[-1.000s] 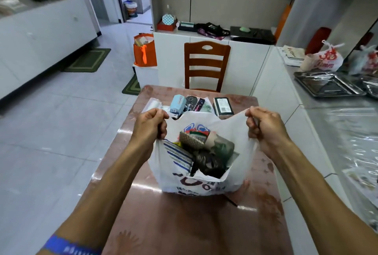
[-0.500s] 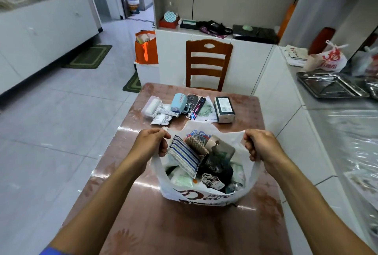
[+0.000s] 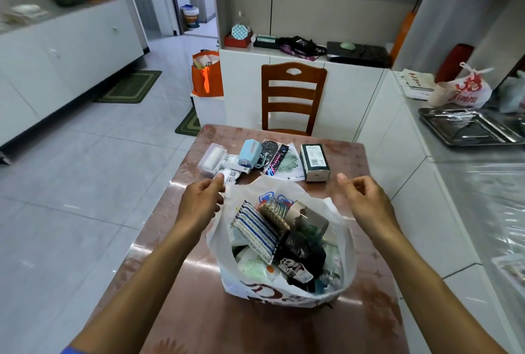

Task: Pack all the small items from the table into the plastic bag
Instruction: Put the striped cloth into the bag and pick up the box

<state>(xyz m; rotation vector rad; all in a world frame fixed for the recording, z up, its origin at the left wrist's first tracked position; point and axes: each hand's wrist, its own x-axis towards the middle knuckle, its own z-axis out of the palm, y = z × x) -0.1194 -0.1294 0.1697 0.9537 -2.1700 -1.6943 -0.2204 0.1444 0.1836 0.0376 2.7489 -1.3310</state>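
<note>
Both hands have let go of the bag handles since 0.5 s ago. I see the left hand (image 3: 199, 200) w/ fingers loosely curled, holding nothing, thumb tip near a small white packet (image 3: 230, 176); the right hand (image 3: 365, 198) likewise relaxed & empty, just past the bag's right rim. White plastic bag (image 3: 345, 242) now sits slumped on the table (image 3: 181, 291), mouth up & wide open, stuffed w/ items; a striped pouch (image 3: 255, 230) pokes out, long axis tilted up-left. Beyond it, still unpacked: clear case (image 3: 212, 158), blue box (image 3: 250, 151), dark green box (image 3: 314, 161), long axis running away from me.
</note>
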